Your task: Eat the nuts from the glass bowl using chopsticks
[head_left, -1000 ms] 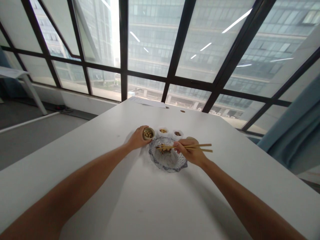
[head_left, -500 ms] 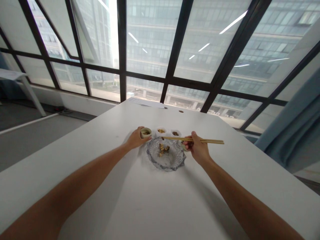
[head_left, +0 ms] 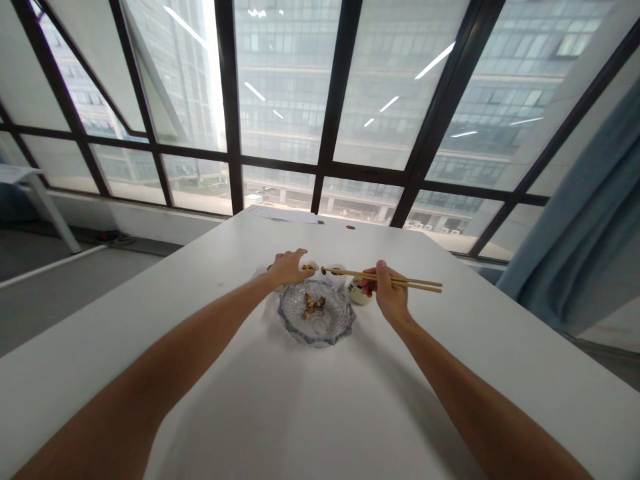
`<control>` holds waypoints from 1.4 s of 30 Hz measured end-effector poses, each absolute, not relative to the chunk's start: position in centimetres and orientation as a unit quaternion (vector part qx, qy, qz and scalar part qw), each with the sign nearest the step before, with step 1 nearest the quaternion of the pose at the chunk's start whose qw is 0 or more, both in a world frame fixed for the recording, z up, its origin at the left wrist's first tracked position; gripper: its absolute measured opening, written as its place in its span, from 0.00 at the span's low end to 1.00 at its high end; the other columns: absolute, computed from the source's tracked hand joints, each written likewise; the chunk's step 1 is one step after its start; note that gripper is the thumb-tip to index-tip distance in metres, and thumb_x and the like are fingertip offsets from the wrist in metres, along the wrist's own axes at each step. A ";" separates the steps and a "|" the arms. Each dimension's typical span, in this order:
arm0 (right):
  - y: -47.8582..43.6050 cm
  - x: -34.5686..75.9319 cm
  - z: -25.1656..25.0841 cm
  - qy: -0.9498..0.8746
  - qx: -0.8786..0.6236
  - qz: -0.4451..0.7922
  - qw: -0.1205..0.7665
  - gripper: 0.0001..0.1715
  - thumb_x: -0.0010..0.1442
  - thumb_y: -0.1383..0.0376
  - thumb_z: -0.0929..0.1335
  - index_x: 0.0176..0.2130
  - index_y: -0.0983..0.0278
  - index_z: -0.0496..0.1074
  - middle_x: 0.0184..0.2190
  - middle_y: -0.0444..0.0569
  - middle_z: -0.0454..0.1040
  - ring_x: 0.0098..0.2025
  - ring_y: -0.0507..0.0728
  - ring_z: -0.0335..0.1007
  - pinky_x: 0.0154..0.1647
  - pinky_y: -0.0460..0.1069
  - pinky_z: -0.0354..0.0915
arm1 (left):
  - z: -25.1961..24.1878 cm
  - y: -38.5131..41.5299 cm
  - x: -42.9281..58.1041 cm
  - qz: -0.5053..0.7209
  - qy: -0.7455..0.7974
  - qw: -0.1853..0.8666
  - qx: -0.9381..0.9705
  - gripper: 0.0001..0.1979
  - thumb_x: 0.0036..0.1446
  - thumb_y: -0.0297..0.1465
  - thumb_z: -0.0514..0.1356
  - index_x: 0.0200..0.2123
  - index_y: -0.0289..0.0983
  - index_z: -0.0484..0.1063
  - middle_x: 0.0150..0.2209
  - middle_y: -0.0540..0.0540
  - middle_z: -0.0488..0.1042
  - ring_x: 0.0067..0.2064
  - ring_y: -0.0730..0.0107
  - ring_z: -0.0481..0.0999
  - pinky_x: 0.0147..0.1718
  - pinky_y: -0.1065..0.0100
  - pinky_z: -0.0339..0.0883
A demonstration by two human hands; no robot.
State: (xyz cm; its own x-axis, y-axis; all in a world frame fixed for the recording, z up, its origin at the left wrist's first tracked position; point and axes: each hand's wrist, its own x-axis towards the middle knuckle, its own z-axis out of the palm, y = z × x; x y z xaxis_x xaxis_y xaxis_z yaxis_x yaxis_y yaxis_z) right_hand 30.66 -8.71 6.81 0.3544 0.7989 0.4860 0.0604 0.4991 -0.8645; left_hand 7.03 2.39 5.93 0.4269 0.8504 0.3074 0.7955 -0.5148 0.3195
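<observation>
My left hand [head_left: 289, 268] has its thumb and fingers apart, just beside a small white cup [head_left: 311, 265] of yellowish pieces, and it covers most of a pale cup under it. In my right hand [head_left: 387, 287] is a pair of wooden chopsticks [head_left: 417, 283], pointing left, with a small dark piece [head_left: 323, 271] at their tips. Behind the tips stands a second white cup [head_left: 338, 275]. A pale cup with dark marks [head_left: 359, 293] sits beside my right fingers. Nearest to me is a clear glass bowl [head_left: 320, 330] with several brown and tan pieces [head_left: 313, 305] in it.
All this stands on a white table [head_left: 240, 400]. At its far edge lie papers [head_left: 285, 215] and two small dark ovals, one of them brown [head_left: 351, 227]. Windows rise behind it, a blue curtain [head_left: 565, 233] hangs right, and another table [head_left: 20, 175] stands left.
My left hand has let go of the pale cup and moved right, over towards the white cup. The chopsticks still hold the dark piece. The whole view has shifted slightly.
</observation>
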 end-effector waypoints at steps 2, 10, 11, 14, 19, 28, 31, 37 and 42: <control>-8.5 30.7 6.8 -0.494 -0.427 0.270 0.707 0.35 0.52 0.36 0.70 0.26 0.67 0.74 0.15 0.48 0.74 0.13 0.51 0.65 0.11 0.44 0.59 | 6.4 2.4 7.8 0.180 0.503 0.074 0.842 0.34 0.56 0.45 0.62 0.62 0.38 0.59 0.58 0.36 0.73 0.60 0.49 0.71 0.61 0.48 0.57; -6.7 32.2 6.5 -0.304 -0.441 0.378 0.755 0.27 0.62 0.46 0.68 0.25 0.65 0.68 0.13 0.46 0.71 0.12 0.49 0.64 0.12 0.42 0.60 | 7.2 2.6 7.8 0.190 0.487 0.047 0.851 0.36 0.50 0.37 0.66 0.61 0.40 0.60 0.57 0.40 0.74 0.58 0.53 0.73 0.58 0.56 0.63; -6.6 32.4 6.6 -0.299 -0.441 0.376 0.758 0.27 0.63 0.47 0.68 0.25 0.65 0.68 0.14 0.46 0.72 0.12 0.49 0.64 0.12 0.42 0.60 | 7.3 2.7 7.8 0.185 0.495 0.050 0.847 0.35 0.50 0.38 0.66 0.61 0.40 0.60 0.57 0.40 0.74 0.58 0.53 0.73 0.58 0.56 0.63; -6.6 32.7 6.7 -0.301 -0.447 0.354 0.765 0.27 0.64 0.48 0.67 0.24 0.65 0.68 0.14 0.46 0.72 0.12 0.49 0.64 0.12 0.42 0.61 | 7.4 3.3 8.4 0.148 0.541 0.081 0.824 0.35 0.53 0.42 0.64 0.62 0.39 0.59 0.57 0.38 0.74 0.58 0.49 0.73 0.56 0.53 0.63; -7.1 33.2 6.8 -0.371 -0.468 0.247 0.763 0.32 0.58 0.39 0.68 0.25 0.65 0.70 0.15 0.47 0.73 0.13 0.50 0.66 0.12 0.44 0.61 | 7.0 3.5 11.3 0.148 0.516 0.052 0.842 0.38 0.54 0.48 0.62 0.63 0.36 0.58 0.62 0.33 0.69 0.63 0.47 0.67 0.62 0.48 0.54; -7.5 34.6 5.1 -0.573 -0.471 0.082 0.665 0.33 0.64 0.41 0.62 0.29 0.65 0.75 0.19 0.47 0.75 0.18 0.52 0.69 0.19 0.47 0.66 | 6.8 2.5 14.9 0.156 0.470 0.071 0.866 0.37 0.52 0.46 0.65 0.61 0.40 0.58 0.55 0.41 0.76 0.61 0.52 0.69 0.65 0.48 0.44; -7.3 34.8 4.7 -0.585 -0.470 0.068 0.657 0.33 0.65 0.42 0.61 0.30 0.64 0.76 0.19 0.48 0.75 0.18 0.53 0.70 0.20 0.47 0.66 | 6.8 2.8 14.7 0.166 0.459 0.060 0.871 0.39 0.50 0.46 0.67 0.61 0.40 0.58 0.54 0.41 0.76 0.60 0.52 0.70 0.65 0.48 0.44; -7.3 34.6 4.7 -0.590 -0.479 0.062 0.646 0.33 0.66 0.42 0.60 0.30 0.64 0.75 0.19 0.48 0.75 0.18 0.53 0.69 0.21 0.48 0.67 | 6.9 2.4 14.4 0.163 0.453 0.063 0.874 0.38 0.50 0.45 0.67 0.61 0.40 0.58 0.55 0.41 0.76 0.61 0.53 0.69 0.65 0.48 0.43; -7.8 33.8 5.4 -0.642 -0.504 0.074 0.573 0.32 0.63 0.41 0.64 0.27 0.63 0.75 0.19 0.49 0.75 0.20 0.54 0.71 0.22 0.48 0.67 | 7.2 2.1 14.2 0.152 0.459 0.076 0.872 0.39 0.51 0.47 0.66 0.62 0.40 0.57 0.56 0.40 0.75 0.62 0.51 0.68 0.65 0.46 0.44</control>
